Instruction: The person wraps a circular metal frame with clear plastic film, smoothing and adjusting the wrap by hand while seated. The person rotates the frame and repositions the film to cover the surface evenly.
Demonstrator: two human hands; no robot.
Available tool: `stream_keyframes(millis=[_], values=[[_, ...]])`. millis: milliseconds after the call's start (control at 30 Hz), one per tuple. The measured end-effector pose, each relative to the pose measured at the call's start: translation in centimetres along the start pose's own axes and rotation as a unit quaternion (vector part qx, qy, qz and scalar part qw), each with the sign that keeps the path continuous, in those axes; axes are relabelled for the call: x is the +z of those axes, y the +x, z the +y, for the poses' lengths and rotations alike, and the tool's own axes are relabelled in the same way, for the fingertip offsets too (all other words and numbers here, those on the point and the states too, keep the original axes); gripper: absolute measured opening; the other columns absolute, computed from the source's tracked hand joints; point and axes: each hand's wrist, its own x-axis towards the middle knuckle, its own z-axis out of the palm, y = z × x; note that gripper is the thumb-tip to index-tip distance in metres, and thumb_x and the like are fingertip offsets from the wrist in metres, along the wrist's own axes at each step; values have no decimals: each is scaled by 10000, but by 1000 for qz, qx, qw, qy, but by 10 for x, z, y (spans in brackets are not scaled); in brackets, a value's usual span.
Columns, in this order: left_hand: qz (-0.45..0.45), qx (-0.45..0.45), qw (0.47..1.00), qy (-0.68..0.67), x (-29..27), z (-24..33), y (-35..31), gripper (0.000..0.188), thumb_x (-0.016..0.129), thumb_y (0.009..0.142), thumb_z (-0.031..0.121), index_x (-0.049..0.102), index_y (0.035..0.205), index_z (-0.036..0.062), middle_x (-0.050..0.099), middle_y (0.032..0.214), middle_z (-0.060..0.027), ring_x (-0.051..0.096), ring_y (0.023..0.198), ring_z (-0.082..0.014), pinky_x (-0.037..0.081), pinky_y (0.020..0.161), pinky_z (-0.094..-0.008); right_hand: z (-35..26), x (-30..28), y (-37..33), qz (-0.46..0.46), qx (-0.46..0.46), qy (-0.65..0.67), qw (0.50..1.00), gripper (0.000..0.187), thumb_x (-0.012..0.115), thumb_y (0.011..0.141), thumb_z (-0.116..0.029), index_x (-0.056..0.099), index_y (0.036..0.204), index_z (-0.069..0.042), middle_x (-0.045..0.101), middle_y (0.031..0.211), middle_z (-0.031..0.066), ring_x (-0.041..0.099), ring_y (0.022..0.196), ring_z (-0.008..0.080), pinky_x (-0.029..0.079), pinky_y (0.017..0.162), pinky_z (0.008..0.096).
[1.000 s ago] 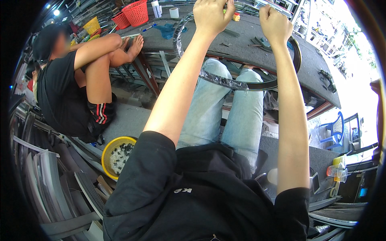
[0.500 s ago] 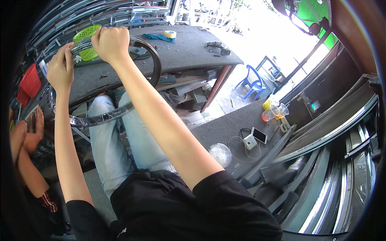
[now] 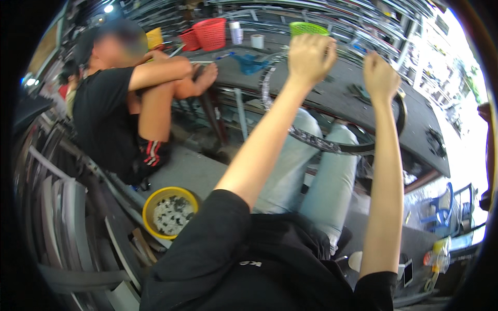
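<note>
My feed shows the left hand (image 3: 310, 59) and right hand (image 3: 382, 79) curled, gripping a partly film-wrapped black ring (image 3: 324, 144).

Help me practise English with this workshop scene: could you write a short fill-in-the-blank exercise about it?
1. The left hand and right hand grip the dark ring on its ______ side (near or far).
2. The bowl at the lower left is coloured ______.
3. The basket just behind the left hand is coloured ______.
4. The seated co-worker is on the person's ______ side.

Missing words: far; yellow; green; left.
</note>
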Motion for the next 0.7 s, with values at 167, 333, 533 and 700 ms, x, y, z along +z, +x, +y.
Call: stream_keyframes(millis=[167,333,533,700], values=[[-5,5,1000,-20,-11,8,-1,204,576,815,208,652,982,119,648,908,-54,572,864,-262,400,808,-406,2,-5,2,3,14,-17,1000,424,446,942,-349,667,708,-72,643,655,190,642,639,403,500,613,495],[-24,-13,999,-18,-17,12,-18,405,583,802,214,562,1195,123,575,1090,-85,517,1041,-277,353,943,-421,4,-2,3,7,8,-10,1000,448,427,961,-355,669,727,-59,641,653,180,634,622,388,487,597,472],[-28,-28,999,31,-18,13,-33,539,592,775,160,499,1305,123,516,1195,-92,469,1173,-272,262,1073,-444,1,-3,1,14,1,3,1000,407,462,945,-312,654,708,-44,639,650,182,630,618,390,494,601,475],[-38,-25,998,35,-19,12,-37,584,571,757,110,478,1333,116,508,1243,-82,450,1222,-272,255,1082,-446,1,-4,1,5,6,-6,1000,418,456,950,-308,648,696,-36,639,654,188,630,621,391,494,603,476]])
